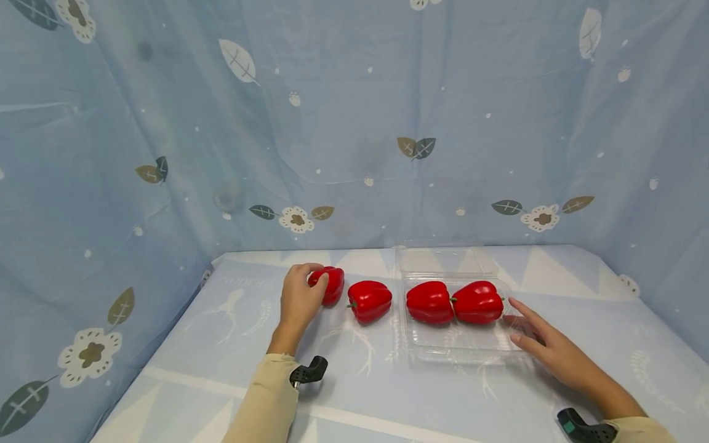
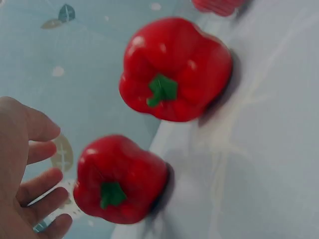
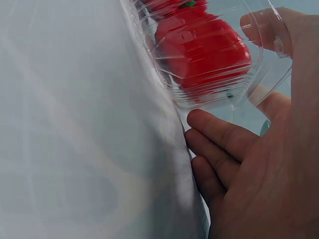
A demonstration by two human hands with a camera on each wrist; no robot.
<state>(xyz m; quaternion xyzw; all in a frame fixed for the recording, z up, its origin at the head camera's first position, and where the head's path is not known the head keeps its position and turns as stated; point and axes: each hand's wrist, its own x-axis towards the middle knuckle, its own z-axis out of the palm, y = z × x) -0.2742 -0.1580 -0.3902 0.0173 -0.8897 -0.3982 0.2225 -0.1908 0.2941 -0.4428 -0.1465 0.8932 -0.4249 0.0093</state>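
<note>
My left hand (image 1: pixel 299 298) is at the leftmost red bell pepper (image 1: pixel 333 287), overlapping it in the head view. In the left wrist view, the fingers (image 2: pixel 42 186) are spread beside the nearest pepper (image 2: pixel 119 179), with a gap between. Another bell pepper (image 1: pixel 370 301) lies on the table just right of it. Two more, a left one (image 1: pixel 429 303) and a right one (image 1: pixel 477 303), lie end to end inside a clear plastic clamshell box (image 1: pixel 460 351). At the box's right side is my right hand (image 1: pixel 559 360), its thumb and fingers apart around the edge.
The box's transparent lid (image 1: pixel 443 259) is folded back toward the rear of the table. Pale patterned cloth (image 1: pixel 221 369) covers the tabletop. A blue printed curtain (image 1: pixel 343 123) hangs behind the table and along both sides.
</note>
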